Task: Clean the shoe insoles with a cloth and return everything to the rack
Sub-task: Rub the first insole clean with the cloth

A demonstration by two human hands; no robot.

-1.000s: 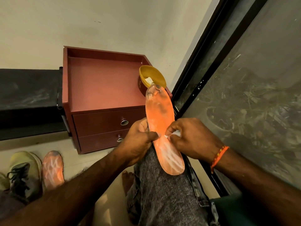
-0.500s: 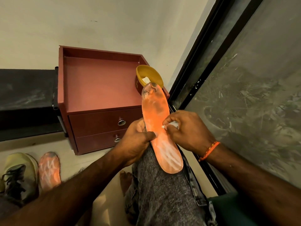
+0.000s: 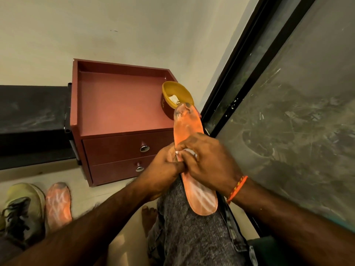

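- The right hand [image 3: 209, 166] is now lying across the middle of the orange insole [image 3: 189, 162], having slid over from the insole's right edge a moment ago; its fingers are pinching a small white cloth [image 3: 185, 151] against the surface.
- The left hand [image 3: 163, 167] is still gripping the insole's left edge, bracing it on the knee in grey speckled jeans [image 3: 192, 227].
- That shift suggests wiping is moving across the midsection, so cleaning is under way, not finished.
- The insole is thin and flexible-looking, with white scuffed streaks at the heel and dark grime at the toe.
- A second insole [image 3: 57, 204] is lying on the floor [image 3: 107, 189] beside a shoe [image 3: 21, 208], similarly streaked.
- A yellow bowl [image 3: 176, 98], smooth and rounded, is sitting on the red cabinet [image 3: 119, 104], holding something white.
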